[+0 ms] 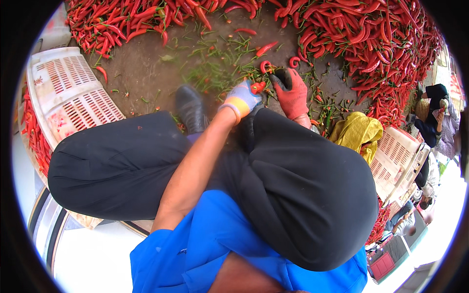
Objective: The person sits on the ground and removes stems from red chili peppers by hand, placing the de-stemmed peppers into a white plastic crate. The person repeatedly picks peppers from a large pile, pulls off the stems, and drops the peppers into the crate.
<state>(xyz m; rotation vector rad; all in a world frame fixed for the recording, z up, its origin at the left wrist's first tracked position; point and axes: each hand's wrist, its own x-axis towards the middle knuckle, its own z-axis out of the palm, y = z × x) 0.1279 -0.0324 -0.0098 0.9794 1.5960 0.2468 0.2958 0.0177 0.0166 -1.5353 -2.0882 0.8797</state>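
Observation:
My left hand [243,97], in a grey-and-orange knit glove, is closed around a red chili pepper [258,87], whose end sticks out of the fist. Just right of it, my right hand [290,91] wears a red glove with dark fingertips. Its thumb and forefinger meet near a curled red pepper [265,66] with a stem end; whether they pinch it is hard to tell. Green stems [216,69] and stem ends lie scattered on the brown ground around both hands. A large heap of red chili peppers [366,36] rises at the upper right.
Another pepper heap [139,14] lies at the top left. A white plastic crate [69,91] stands by my left knee, with peppers beyond it. Near my right knee are a yellow cloth [357,132] and a second crate [397,157]. Several people sit farther off at the right.

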